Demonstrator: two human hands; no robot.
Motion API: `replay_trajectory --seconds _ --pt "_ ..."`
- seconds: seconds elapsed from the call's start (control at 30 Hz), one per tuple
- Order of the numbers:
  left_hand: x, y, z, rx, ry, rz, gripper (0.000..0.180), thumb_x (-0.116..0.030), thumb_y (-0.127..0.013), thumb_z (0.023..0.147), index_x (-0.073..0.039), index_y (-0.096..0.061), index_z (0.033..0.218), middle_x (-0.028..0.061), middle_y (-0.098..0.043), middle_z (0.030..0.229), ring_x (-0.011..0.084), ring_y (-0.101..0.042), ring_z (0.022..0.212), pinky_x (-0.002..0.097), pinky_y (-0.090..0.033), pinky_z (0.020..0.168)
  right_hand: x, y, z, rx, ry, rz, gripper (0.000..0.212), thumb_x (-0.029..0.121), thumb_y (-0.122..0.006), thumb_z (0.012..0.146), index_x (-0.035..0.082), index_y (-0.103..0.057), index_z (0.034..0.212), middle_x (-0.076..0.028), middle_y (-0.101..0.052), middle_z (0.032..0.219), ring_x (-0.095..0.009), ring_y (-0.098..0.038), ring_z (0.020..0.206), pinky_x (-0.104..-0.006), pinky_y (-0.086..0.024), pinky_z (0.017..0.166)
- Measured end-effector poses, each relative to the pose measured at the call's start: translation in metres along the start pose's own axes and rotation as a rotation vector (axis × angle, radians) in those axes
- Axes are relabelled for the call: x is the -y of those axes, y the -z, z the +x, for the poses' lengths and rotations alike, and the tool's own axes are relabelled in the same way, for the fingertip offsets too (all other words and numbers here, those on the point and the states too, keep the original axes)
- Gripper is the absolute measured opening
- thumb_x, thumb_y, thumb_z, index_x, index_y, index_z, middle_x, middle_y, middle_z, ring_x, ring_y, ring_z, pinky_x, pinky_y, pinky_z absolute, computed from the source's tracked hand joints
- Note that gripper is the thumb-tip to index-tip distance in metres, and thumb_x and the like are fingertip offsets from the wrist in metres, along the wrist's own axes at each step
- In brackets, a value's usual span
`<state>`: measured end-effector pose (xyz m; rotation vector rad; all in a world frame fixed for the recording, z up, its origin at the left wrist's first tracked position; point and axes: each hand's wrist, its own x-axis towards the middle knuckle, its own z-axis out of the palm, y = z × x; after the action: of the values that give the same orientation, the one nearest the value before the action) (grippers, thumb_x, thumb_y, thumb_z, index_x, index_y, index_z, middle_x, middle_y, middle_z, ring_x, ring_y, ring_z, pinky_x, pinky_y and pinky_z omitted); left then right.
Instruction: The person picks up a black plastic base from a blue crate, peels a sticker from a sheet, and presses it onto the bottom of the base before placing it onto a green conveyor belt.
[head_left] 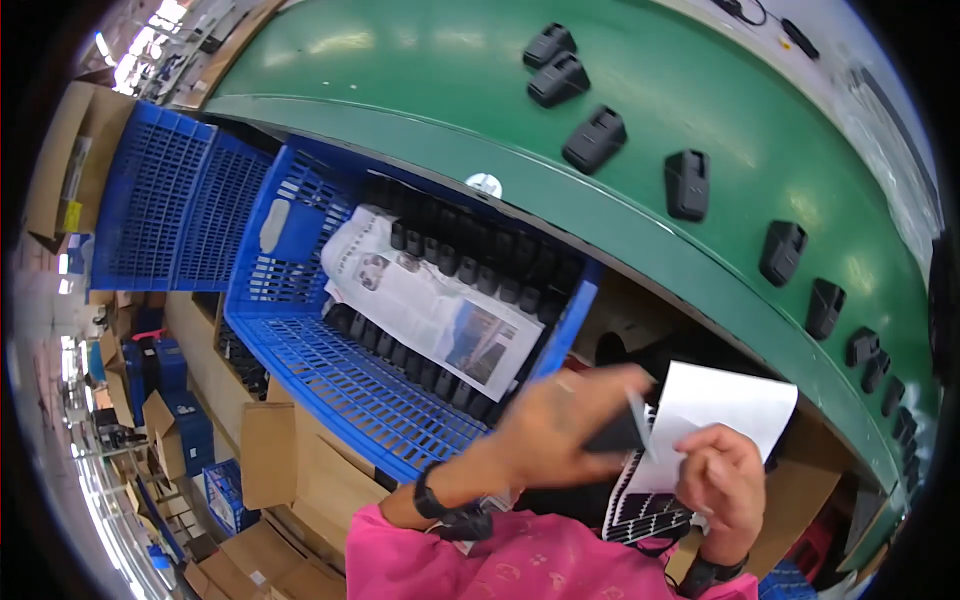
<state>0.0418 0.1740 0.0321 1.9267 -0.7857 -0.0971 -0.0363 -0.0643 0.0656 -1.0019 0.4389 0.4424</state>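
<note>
My left hand (560,425) is smeared by motion, its fingers closed around a flat black piece (617,432) with a pale edge, only partly visible. Beside it, my right hand (725,480) has its fingers curled in over a label sheet (725,400). That sheet is blank white at its top, with rows of black stickers (645,515) lower down, and it lies close in front of my body. Whatever the right fingertips pinch, if anything, is too small to make out.
A blue plastic crate (350,365) on the left holds rows of black devices and a newspaper sheet (440,300). Along the green workbench (400,60) stand several black devices (687,185). Open cardboard boxes (325,465) and stacked blue crates (160,200) lie around the left side.
</note>
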Motion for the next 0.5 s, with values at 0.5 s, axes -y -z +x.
replay_trajectory --seconds 0.5 --pt "0.392 0.201 -0.078 -0.502 0.711 0.845 0.03 -0.017 -0.071 0.08 0.002 -0.058 0.099 0.0205 -0.066 0.078 0.0321 -0.066 0.069 0.0399 -0.049 0.063 -0.016 0.238 -0.09 -0.967 0.313 -0.003 0.018 0.029 -0.053 0.095 0.013 -0.059 0.091 0.007 -0.044 0.059 -0.002 -0.035 0.044 -0.0183 -0.024 0.041"
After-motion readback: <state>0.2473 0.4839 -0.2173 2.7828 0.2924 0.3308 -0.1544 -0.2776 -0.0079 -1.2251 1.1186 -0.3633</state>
